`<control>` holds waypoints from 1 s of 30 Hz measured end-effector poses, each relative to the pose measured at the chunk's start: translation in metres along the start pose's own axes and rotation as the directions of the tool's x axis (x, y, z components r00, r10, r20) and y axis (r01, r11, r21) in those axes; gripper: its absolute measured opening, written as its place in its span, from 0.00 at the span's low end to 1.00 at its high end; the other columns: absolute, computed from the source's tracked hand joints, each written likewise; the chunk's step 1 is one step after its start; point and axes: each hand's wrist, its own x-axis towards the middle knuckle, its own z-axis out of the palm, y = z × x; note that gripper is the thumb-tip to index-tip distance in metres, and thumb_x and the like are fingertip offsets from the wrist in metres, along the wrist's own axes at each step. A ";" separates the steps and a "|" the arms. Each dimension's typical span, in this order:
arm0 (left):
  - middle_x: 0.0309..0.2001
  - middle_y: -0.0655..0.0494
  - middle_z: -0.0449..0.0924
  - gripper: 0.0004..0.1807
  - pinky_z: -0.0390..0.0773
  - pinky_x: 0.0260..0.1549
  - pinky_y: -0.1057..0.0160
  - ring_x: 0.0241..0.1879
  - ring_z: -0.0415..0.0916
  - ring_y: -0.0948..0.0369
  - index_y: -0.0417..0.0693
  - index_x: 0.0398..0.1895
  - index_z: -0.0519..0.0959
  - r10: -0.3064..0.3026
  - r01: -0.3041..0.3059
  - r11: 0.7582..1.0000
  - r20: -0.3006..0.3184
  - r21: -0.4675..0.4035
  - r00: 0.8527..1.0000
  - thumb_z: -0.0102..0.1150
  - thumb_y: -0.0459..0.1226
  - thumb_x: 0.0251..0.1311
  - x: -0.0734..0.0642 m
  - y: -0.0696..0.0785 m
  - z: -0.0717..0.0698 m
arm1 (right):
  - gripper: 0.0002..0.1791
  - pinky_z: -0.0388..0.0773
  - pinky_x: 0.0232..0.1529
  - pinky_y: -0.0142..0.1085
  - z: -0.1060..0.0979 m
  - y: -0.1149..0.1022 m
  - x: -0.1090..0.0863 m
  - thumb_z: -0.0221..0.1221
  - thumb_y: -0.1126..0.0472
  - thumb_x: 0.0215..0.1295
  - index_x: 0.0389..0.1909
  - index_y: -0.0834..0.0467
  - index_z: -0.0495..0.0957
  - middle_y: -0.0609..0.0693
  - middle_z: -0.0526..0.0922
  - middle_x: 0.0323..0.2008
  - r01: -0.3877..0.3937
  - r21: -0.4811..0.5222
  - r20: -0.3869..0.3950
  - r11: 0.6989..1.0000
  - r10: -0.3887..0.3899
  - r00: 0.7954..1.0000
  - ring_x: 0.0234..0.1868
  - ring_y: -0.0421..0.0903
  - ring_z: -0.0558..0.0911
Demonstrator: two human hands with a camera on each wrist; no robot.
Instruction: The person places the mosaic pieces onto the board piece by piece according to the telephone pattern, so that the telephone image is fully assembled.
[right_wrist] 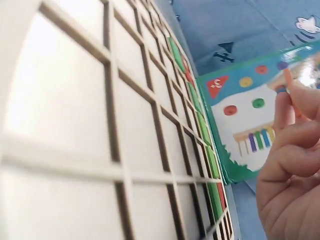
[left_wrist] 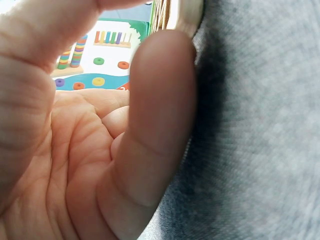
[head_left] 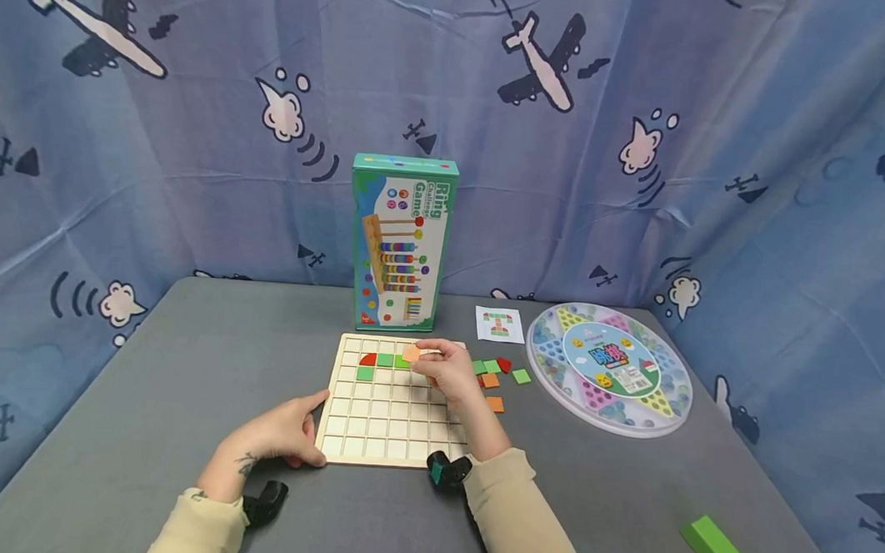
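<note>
A pale wooden grid board (head_left: 378, 428) lies on the table. My left hand (head_left: 278, 432) touches its left edge with the index finger and its near left corner with the thumb. In the head view, a red rounded piece (head_left: 367, 359) and several green square tiles (head_left: 365, 374) sit in the far cells. Above those cells my right hand (head_left: 448, 374) pinches an orange square tile (head_left: 411, 353) between thumb and fingers. The right wrist view has this orange tile (right_wrist: 288, 77) nearly edge-on, plus more red and green pieces along the board's far side.
Loose green tiles (head_left: 521, 377), red pieces (head_left: 504, 365) and orange tiles (head_left: 494, 404) lie right of the board. Behind them is a printed pattern card (head_left: 487, 331). A Ring Challenge Game box (head_left: 436, 251), a round board-game case (head_left: 550, 382) and a green block (head_left: 717, 551) stand around.
</note>
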 end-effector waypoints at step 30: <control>0.18 0.51 0.72 0.59 0.73 0.14 0.62 0.15 0.68 0.61 0.31 0.70 0.46 -0.010 0.010 1.000 0.005 -0.023 1.000 0.73 0.29 0.32 0.000 0.002 0.000 | 0.14 0.64 0.19 0.33 0.022 0.008 0.016 0.67 0.69 0.46 0.36 0.59 0.80 0.53 0.77 0.34 -0.181 -0.556 -0.121 0.811 0.136 0.983 0.17 0.42 0.65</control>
